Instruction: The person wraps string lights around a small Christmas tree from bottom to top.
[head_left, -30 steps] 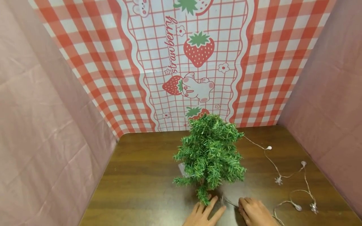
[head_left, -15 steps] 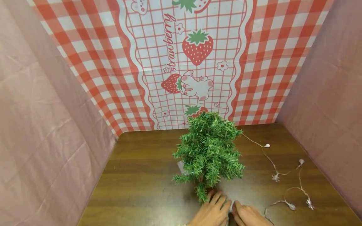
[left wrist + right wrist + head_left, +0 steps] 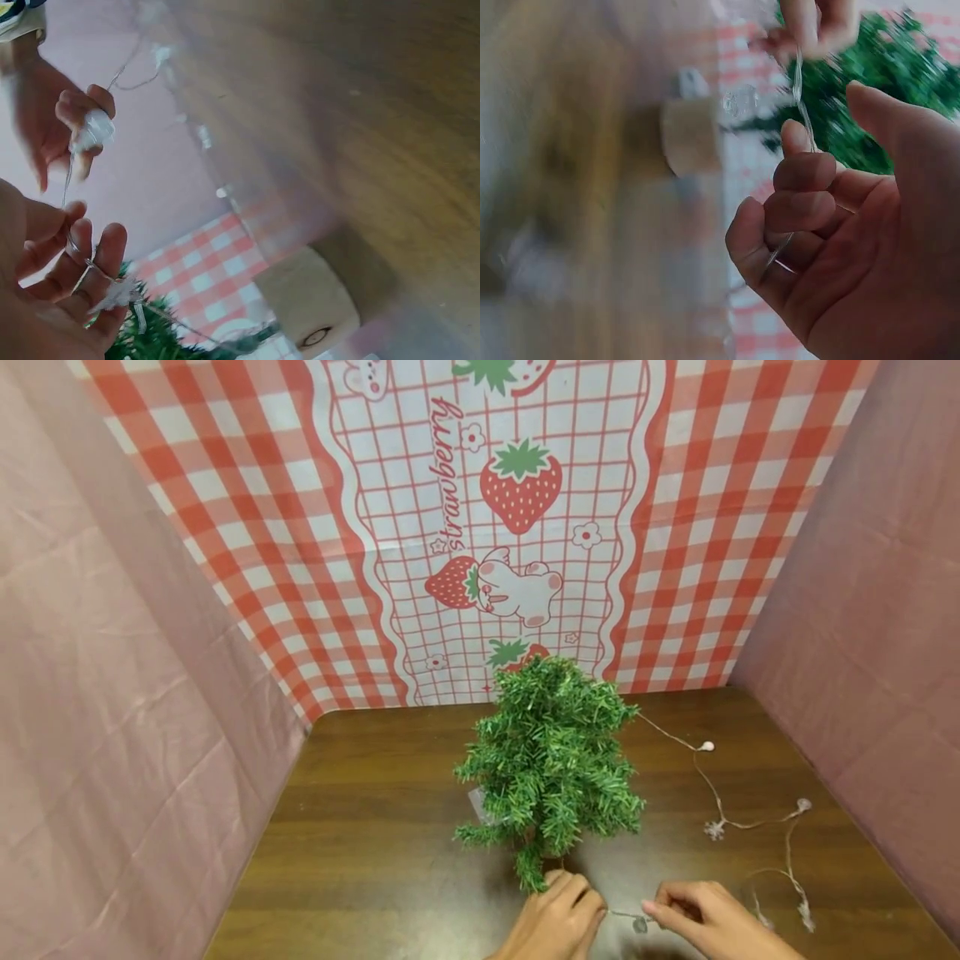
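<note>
A small artificial Christmas tree (image 3: 555, 752) stands on the table, on a round wooden base (image 3: 307, 304). Just in front of it my left hand (image 3: 558, 914) pinches a clear string of lights (image 3: 622, 913). To its right my right hand (image 3: 712, 920) grips the same string, which runs fairly straight between the two hands. A clear bulb ornament (image 3: 94, 131) hangs on that stretch, close to the right fingers. In the left wrist view a clear snowflake ornament (image 3: 120, 294) lies against the left fingers. The right wrist view shows the cord passing through the curled right fingers (image 3: 804, 172).
More of the light string (image 3: 750, 825) trails over the right side of the brown table (image 3: 360, 827), with several clear ornaments. A pale tag (image 3: 480, 806) sits left of the tree. A strawberry-print cloth (image 3: 525, 527) hangs behind, with pink cloth (image 3: 135, 693) at the sides.
The hands came together before the tree, then my right hand drew away to the right, pulling the string between them. The loose string at the right has shifted a little left.
</note>
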The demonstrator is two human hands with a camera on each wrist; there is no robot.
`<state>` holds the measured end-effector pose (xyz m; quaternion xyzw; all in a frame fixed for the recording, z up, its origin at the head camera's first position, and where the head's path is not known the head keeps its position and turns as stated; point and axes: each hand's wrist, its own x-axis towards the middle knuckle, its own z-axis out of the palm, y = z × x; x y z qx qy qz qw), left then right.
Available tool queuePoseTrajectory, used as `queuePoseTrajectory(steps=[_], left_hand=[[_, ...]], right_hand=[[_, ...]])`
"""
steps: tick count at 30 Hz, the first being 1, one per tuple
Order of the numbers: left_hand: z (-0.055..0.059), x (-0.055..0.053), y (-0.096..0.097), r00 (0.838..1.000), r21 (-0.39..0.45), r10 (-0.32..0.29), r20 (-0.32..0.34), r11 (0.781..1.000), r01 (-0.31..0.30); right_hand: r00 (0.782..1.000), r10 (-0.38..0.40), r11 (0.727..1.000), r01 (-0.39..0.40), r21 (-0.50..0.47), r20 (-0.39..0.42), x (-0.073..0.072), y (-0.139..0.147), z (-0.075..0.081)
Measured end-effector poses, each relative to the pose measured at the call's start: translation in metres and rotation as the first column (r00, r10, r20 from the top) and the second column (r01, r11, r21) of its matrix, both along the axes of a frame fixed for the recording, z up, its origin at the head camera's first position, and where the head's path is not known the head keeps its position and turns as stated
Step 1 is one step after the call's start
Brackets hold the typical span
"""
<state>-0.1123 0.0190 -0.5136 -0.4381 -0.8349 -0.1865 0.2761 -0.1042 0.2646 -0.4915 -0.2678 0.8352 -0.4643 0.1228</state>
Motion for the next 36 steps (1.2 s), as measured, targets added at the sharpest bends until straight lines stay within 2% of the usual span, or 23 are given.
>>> queuePoseTrajectory(steps=[3, 6, 9, 12, 14, 17, 19, 22, 24, 26, 29, 31, 33, 36], left_hand=[[0.007, 0.002, -0.002, 0.999, 0.055, 0.020, 0.037, 0.998, -0.022], [0.009, 0.003, -0.003, 0.997, 0.055, 0.040, 0.060, 0.998, -0.044], [0.007, 0.002, -0.003, 0.996, 0.041, 0.066, 0.062, 0.997, -0.069], [0.006, 0.001, -0.003, 0.994, 0.060, 0.092, 0.064, 0.994, -0.096], [0.007, 0.000, -0.002, 0.992, 0.083, 0.116, 0.056, 0.989, -0.120], [0.009, -0.001, -0.003, 0.988, 0.127, 0.136, 0.079, 0.981, -0.146], [0.010, -0.002, -0.005, 0.985, 0.154, 0.140, 0.104, 0.976, -0.154], [0.012, -0.003, -0.008, 0.983, 0.179, 0.121, 0.135, 0.973, -0.144], [0.013, -0.004, -0.010, 0.986, 0.187, 0.111, 0.125, 0.973, -0.133], [0.012, -0.005, -0.012, 0.988, 0.192, 0.113, 0.107, 0.972, -0.132], [0.011, -0.007, -0.017, 0.986, 0.208, 0.131, 0.100, 0.967, -0.150], [0.010, -0.007, -0.020, 0.985, 0.208, 0.146, 0.094, 0.965, -0.162], [0.009, -0.008, -0.022, 0.985, 0.211, 0.147, 0.092, 0.964, -0.163], [0.008, -0.009, -0.024, 0.986, 0.217, 0.148, 0.078, 0.963, -0.162]], right_hand=[[0.999, -0.050, 0.998, 0.051, 0.027, -0.021, 0.004, 0.017, 0.015], [0.986, -0.132, 0.986, 0.140, 0.086, -0.098, 0.008, 0.029, 0.027], [0.965, -0.247, 0.963, 0.255, 0.087, -0.089, 0.009, 0.037, 0.036], [0.951, -0.308, 0.951, 0.309, 0.007, -0.036, 0.009, 0.046, 0.043], [0.956, -0.291, 0.955, 0.290, -0.058, -0.027, 0.008, 0.053, 0.045], [0.969, -0.247, 0.966, 0.245, -0.077, -0.021, 0.005, 0.065, 0.049], [0.975, -0.222, 0.974, 0.222, -0.044, -0.005, 0.004, 0.072, 0.051], [0.982, -0.187, 0.981, 0.186, 0.055, 0.014, 0.002, 0.080, 0.056], [0.985, -0.166, 0.977, 0.169, 0.130, -0.036, 0.001, 0.084, 0.059], [0.982, -0.128, 0.970, 0.153, 0.191, -0.138, 0.000, 0.089, 0.061], [0.962, -0.104, 0.955, 0.168, 0.243, -0.254, -0.004, 0.097, 0.066], [0.969, -0.082, 0.964, 0.137, 0.229, -0.231, -0.008, 0.104, 0.070], [0.989, -0.055, 0.983, 0.079, 0.168, -0.141, -0.012, 0.110, 0.075], [0.998, 0.052, 0.998, -0.050, 0.040, -0.042, -0.018, 0.123, 0.080]])
